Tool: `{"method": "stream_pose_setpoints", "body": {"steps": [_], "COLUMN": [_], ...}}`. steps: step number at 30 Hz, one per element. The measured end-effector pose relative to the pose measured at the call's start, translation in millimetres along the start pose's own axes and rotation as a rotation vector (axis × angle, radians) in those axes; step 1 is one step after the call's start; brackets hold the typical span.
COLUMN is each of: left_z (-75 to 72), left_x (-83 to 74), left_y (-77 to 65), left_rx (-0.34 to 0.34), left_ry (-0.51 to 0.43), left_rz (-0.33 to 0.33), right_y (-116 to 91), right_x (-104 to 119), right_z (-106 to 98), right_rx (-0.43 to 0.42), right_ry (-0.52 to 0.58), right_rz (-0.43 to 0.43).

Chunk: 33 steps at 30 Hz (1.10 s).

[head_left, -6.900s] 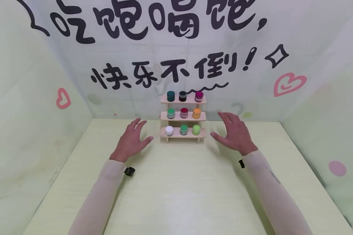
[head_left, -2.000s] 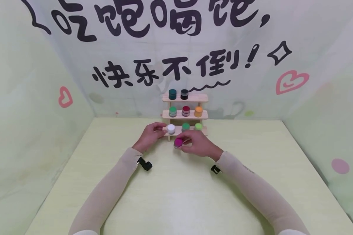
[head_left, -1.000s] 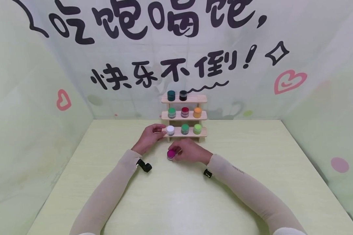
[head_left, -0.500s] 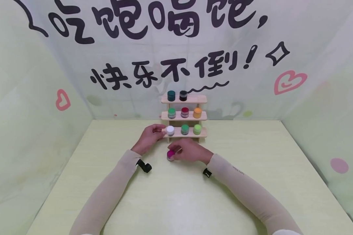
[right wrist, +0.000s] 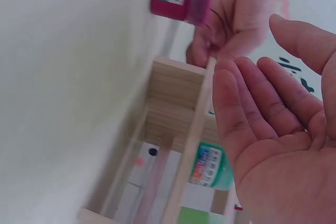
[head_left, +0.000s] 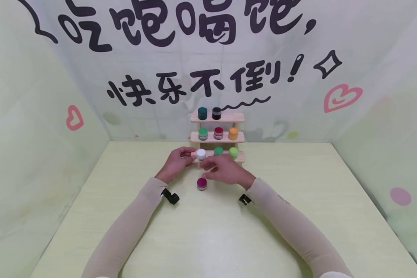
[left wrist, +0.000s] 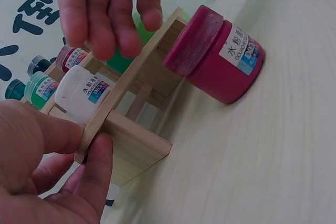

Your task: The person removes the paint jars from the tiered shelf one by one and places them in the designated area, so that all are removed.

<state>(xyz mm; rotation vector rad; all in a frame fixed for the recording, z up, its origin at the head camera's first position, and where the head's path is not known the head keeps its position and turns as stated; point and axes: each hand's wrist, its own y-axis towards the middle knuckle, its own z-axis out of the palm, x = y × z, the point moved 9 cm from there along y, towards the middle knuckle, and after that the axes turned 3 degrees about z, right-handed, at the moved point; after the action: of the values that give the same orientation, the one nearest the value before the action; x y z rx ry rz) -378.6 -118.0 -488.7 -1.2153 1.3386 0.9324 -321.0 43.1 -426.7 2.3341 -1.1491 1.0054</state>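
Note:
A three-tier wooden display rack (head_left: pixel 237 117) stands at the back of the table with small paint jars on its tiers. My left hand (head_left: pixel 176 163) pinches the left end of its lowest tier, thumb above and fingers below, next to the white paint jar (left wrist: pixel 81 93). On the table in front of the rack, a magenta paint jar (head_left: pixel 202 184) stands upright with its lid on. My right hand (head_left: pixel 226 169) is just behind and above that jar, fingers loosely bent with nothing in them. In the head view it overlaps the lowest tier.
Teal (head_left: pixel 202 113) and black (head_left: pixel 216 113) jars are on the top tier, its right end bare. Green (head_left: pixel 203 134), red (head_left: pixel 218 133) and orange (head_left: pixel 233 133) jars fill the middle tier. Low down are green (head_left: pixel 218 151) and lime (head_left: pixel 233 152) jars. A printed cloth wall (head_left: pixel 166 119) rises behind.
The magenta jar has gone from the top tier's right end to the table. My right hand has let go of it and lifted back toward the rack; my left hand has gripped the rack.

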Motion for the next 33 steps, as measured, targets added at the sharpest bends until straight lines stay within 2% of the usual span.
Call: {"method": "stream_pose_setpoints", "body": {"steps": [6, 11, 19, 33], "left_z": [1.5, 1.4, 0.3, -0.4], "left_x": [0.9, 2.3, 3.9, 2.8], "left_y": [0.3, 0.6, 0.2, 1.7], "left_rx": [0.012, 0.012, -0.002, -0.002], "left_ry": [-0.006, -0.022, -0.023, -0.022], "left_rz": [0.006, -0.002, -0.017, -0.015], "right_y": [1.5, 3.8, 7.7, 15.3], "right_x": [6.4, 9.1, 13.7, 6.9], "right_z": [-23.2, -43.5, -71.4, -102.0], "right_rx": [-0.120, -0.211, -0.299, -0.386], "right_ry": [0.051, 0.081, 0.097, 0.150], "right_rz": [-0.033, -0.016, -0.011, -0.009]}}
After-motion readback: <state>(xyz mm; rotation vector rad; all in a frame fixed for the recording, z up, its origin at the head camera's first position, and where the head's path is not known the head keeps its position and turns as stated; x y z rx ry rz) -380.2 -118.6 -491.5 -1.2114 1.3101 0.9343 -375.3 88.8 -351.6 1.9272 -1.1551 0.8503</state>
